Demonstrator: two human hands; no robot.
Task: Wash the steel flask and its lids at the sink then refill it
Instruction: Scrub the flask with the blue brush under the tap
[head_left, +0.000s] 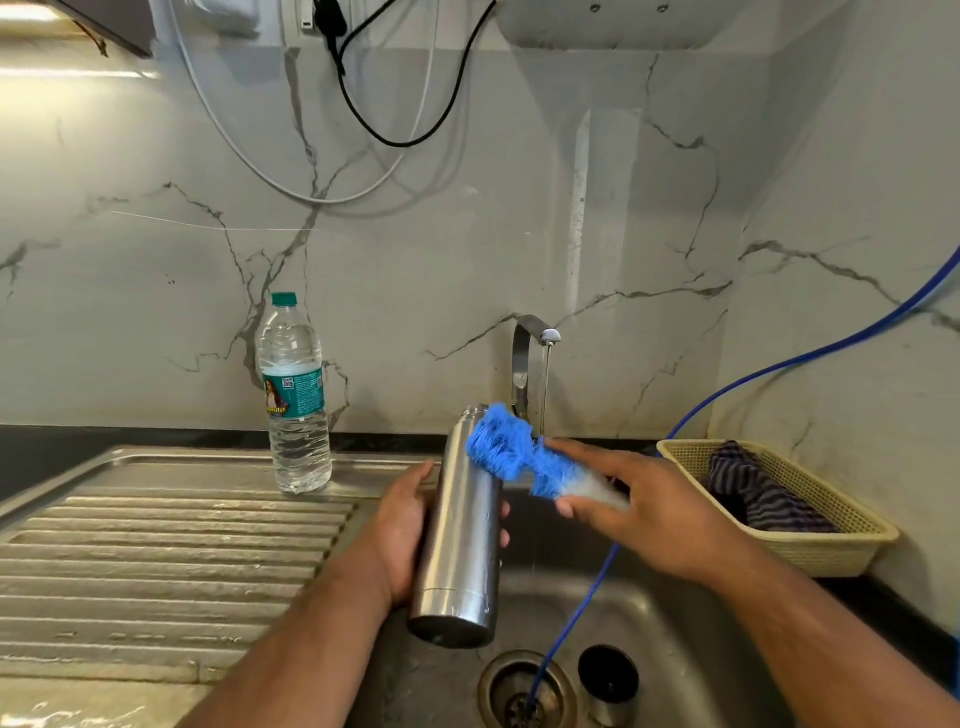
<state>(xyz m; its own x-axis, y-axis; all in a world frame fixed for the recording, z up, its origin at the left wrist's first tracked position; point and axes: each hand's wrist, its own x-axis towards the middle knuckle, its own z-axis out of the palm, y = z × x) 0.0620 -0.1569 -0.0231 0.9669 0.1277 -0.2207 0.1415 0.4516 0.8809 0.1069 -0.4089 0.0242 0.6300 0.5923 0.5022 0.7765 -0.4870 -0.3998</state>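
Note:
My left hand (402, 540) grips the steel flask (460, 540) around its body and holds it upright over the sink basin (670, 629). My right hand (639, 506) holds a blue bristle brush (511, 449) by its pale end; the bristles press against the flask's upper side near the open neck. A thin stream of water runs from the tap (530, 364) behind the brush. A steel lid with a dark inside (608, 680) lies in the basin beside the drain (527, 691).
A clear plastic water bottle (296, 400) stands on the ribbed steel drainboard (156, 545) at left. A blue hose (587, 603) runs from the right wall down into the drain. A beige basket (826, 551) holding a striped cloth sits right of the sink.

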